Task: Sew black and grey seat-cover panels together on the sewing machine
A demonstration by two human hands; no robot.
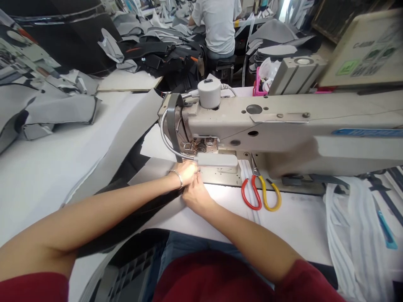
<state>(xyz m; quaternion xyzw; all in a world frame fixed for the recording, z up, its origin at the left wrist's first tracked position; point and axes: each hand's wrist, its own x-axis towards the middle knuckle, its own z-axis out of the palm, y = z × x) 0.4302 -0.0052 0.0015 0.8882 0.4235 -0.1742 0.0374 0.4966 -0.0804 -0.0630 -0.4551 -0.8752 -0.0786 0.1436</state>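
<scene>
Both my hands meet at the needle area of a beige industrial sewing machine (283,121). My left hand (186,172), with a bracelet on the wrist, presses closed fingers onto the fabric right under the machine's lamp (217,160). My right hand (195,193) lies just in front of it, fingers curled on the same grey and black fabric piece (132,138). That fabric runs from the needle back and to the left across the white table (37,176). The needle itself is hidden behind the lamp and my hands.
Scissors with one red and one yellow handle (260,193) lie right of my hands on white strips (248,172). White straps (352,226) hang at the right edge. Piles of grey fabric (47,109) sit at the left. A person in a white shirt (217,25) sits at the back.
</scene>
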